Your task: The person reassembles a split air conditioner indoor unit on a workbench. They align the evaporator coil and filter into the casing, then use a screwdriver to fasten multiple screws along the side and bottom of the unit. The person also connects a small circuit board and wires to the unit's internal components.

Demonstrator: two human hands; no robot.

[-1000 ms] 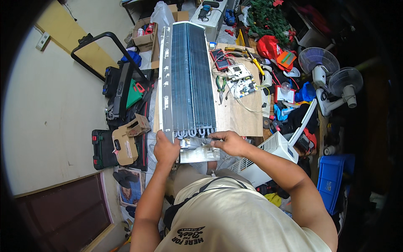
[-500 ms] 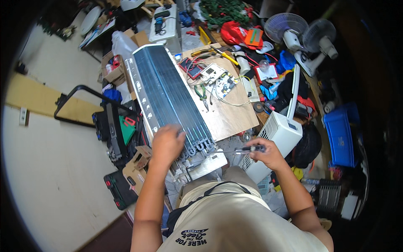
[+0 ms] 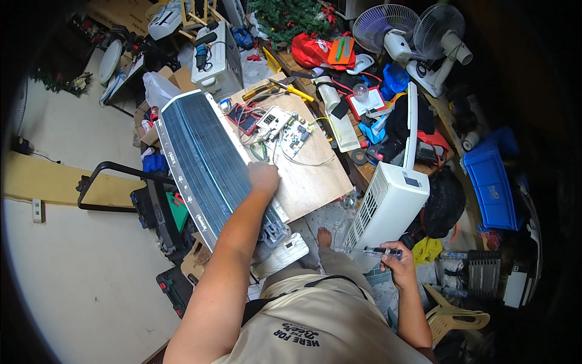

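The largest thing near the fingers is the long finned coil unit (image 3: 197,155); it slants away under the left forearm, with most of its dark fins to the left of the fingers of the left hand (image 3: 264,177). Next comes the wooden board (image 3: 309,185), spreading out to the right of those same fingers. The white slatted housing (image 3: 397,194) stands tilted just beyond the fingers of the right hand (image 3: 399,262), and the blue bin (image 3: 492,179) is farther off to their right. Smaller, the circuit board (image 3: 297,136) with its loose wires lies ahead and to the right of the left fingers, and the red-edged meter (image 3: 244,119) straight ahead of them. The screwdriver (image 3: 388,252) sits in the right fingers, which are curled around its handle, its thin shaft pointing left from them. Smallest, the green-handled pliers (image 3: 259,148) lie on the wooden board right at the left fingertips, partly hidden by the hand; whether those fingers have closed on them I cannot tell.
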